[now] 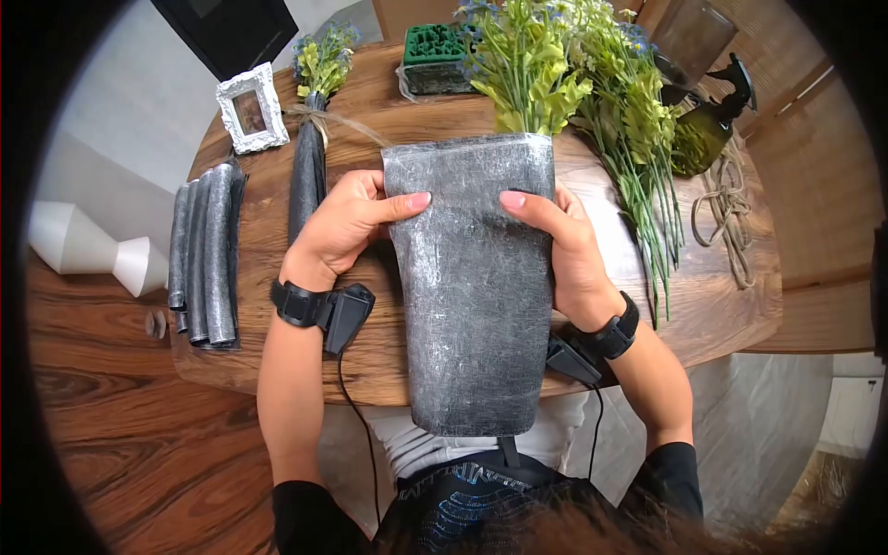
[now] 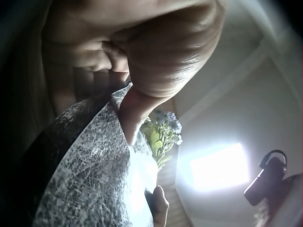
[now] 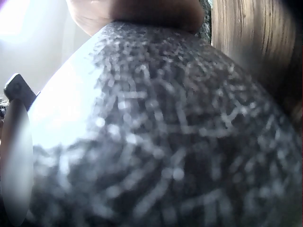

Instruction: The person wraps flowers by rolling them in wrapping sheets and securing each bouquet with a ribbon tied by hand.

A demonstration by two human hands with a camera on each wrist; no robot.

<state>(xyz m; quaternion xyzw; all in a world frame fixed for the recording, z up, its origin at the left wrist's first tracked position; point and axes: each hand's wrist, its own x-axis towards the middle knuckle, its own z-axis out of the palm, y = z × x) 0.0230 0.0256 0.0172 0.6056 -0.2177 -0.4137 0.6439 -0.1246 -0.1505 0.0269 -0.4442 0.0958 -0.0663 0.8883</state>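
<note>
In the head view, both hands hold a dark grey wrapping sheet [image 1: 476, 305] with silvery streaks, folded over and upright in front of the body. My left hand [image 1: 344, 222] grips its upper left edge, thumb on the near face and fingers behind. On the upper right edge my right hand [image 1: 575, 242] pinches it the same way, its fingers mostly hidden. The left wrist view shows the sheet's [image 2: 87, 165] layers standing apart below the left hand [image 2: 165, 61]. Close up, the streaked surface [image 3: 165, 127] fills most of the right wrist view.
Rolled grey sheets [image 1: 208, 259] lie at the table's left, near a white picture frame [image 1: 252, 109] and a wrapped, twine-tied bouquet [image 1: 314, 120]. Behind are green floral foam [image 1: 437, 60] and loose flower stems [image 1: 638, 157]. A spray bottle [image 1: 703, 134] and twine [image 1: 726, 213] sit right.
</note>
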